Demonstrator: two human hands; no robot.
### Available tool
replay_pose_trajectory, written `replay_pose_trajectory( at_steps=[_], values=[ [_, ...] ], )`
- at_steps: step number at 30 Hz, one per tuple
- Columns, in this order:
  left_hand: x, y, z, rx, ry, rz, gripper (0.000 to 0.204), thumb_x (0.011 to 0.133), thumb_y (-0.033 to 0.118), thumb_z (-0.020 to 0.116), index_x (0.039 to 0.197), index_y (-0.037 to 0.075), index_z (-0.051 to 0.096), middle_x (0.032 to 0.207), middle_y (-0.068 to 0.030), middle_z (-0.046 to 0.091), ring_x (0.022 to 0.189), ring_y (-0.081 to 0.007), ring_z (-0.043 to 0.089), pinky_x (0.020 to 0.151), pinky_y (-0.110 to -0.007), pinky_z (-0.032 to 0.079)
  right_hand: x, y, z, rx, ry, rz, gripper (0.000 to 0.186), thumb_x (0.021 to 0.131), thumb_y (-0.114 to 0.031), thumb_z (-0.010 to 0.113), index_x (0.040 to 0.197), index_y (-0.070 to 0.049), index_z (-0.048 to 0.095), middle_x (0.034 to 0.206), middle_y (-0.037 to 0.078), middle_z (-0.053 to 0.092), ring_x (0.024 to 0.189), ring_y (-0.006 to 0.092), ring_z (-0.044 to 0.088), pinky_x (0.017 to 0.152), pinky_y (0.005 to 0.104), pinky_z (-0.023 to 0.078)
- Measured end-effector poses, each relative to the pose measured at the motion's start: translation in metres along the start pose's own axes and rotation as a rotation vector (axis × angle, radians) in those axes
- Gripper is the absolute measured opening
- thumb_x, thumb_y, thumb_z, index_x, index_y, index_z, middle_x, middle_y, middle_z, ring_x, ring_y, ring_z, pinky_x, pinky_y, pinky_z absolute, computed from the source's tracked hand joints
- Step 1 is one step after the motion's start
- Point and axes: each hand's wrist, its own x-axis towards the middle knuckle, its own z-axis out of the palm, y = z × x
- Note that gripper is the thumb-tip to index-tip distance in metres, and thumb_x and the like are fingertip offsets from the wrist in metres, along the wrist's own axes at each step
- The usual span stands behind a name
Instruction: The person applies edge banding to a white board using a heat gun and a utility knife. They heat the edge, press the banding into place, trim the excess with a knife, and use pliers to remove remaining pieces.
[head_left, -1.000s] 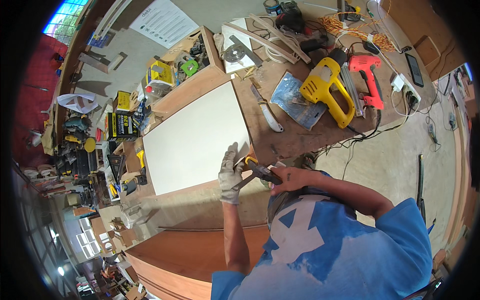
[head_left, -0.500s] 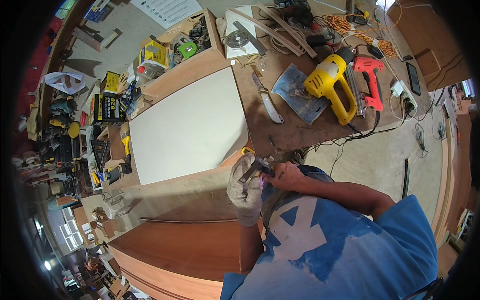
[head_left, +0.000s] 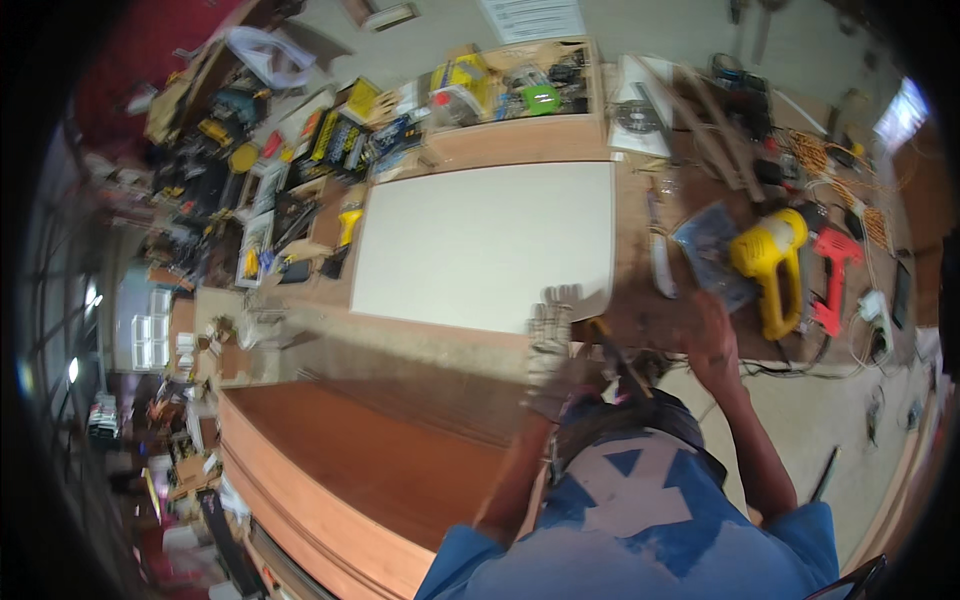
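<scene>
My left hand (head_left: pixel 549 335) wears a pale knitted glove. Its fingers are stretched out over the front right edge of a white sheet (head_left: pixel 480 240) lying on the workbench, and nothing shows in them. Whether the fingertips touch the sheet, I cannot tell. My bare right hand (head_left: pixel 708 335), smeared by motion, is above the bench's front edge, left of a yellow heat gun (head_left: pixel 768 260); its fingers cannot be made out. Between my hands, near my waist, is a thin dark object with a yellow end (head_left: pixel 598 326), too blurred to name.
A white-handled knife (head_left: pixel 660 262) and a blue plastic packet (head_left: pixel 712 245) lie right of the sheet. Beyond the heat gun is a red power tool (head_left: pixel 833 275) with trailing cords. A wooden tray (head_left: pixel 515 140) of supplies stands behind. A large wooden panel (head_left: pixel 370 460) is at lower left.
My hands were together at a dark metal tool by the sheet's corner; now they are apart. My right hand has moved right, and my left hand's fingers have straightened. The view has turned.
</scene>
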Motion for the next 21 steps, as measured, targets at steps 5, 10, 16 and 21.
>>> replay_pose_trajectory(
  at_steps=[5,10,16,21],
  values=[
    [0.029,-0.043,0.012,0.140,-0.186,0.055,0.068,0.084,0.034,0.074,0.144,0.012,0.050,0.144,-0.0146,0.052,0.139,-0.0387,0.042,0.116,-0.056,0.027,0.048,0.077,-0.048,-0.521,0.345,0.160,0.089,0.073,-0.013,0.079,0.147,0.005,0.034,0.142,0.030,0.042,0.131,0.0486,0.041,0.109,0.0511,0.036],
    [0.043,-0.053,0.008,0.089,-0.188,0.062,0.048,0.087,0.034,0.070,0.128,0.011,0.065,0.132,-0.0119,0.063,0.127,-0.0288,0.056,0.106,-0.043,0.044,0.032,0.104,-0.047,-0.495,0.285,0.283,0.094,0.072,-0.014,0.081,0.147,0.008,0.029,0.136,0.031,0.046,0.125,0.0468,0.047,0.105,0.0495,0.039],
    [0.047,-0.064,-0.016,-0.216,-0.276,-0.011,0.033,0.090,0.025,0.071,0.116,0.006,0.071,0.118,-0.0111,0.070,0.108,-0.0258,0.066,0.090,-0.036,0.054,0.024,0.120,-0.051,-0.412,0.241,0.498,0.085,0.076,-0.020,0.080,0.145,0.002,0.037,0.127,0.026,0.056,0.118,0.0416,0.056,0.096,0.0467,0.047],
    [0.014,-0.087,-0.040,-0.887,-0.053,-0.544,0.029,0.092,0.008,0.071,0.120,0.001,0.069,0.116,-0.0052,0.069,0.102,-0.0161,0.064,0.090,-0.029,0.052,0.032,0.110,-0.092,-0.284,0.257,0.413,0.062,0.083,-0.024,0.075,0.134,0.000,0.050,0.109,0.020,0.067,0.105,0.0377,0.065,0.088,0.0421,0.051]
  ],
)
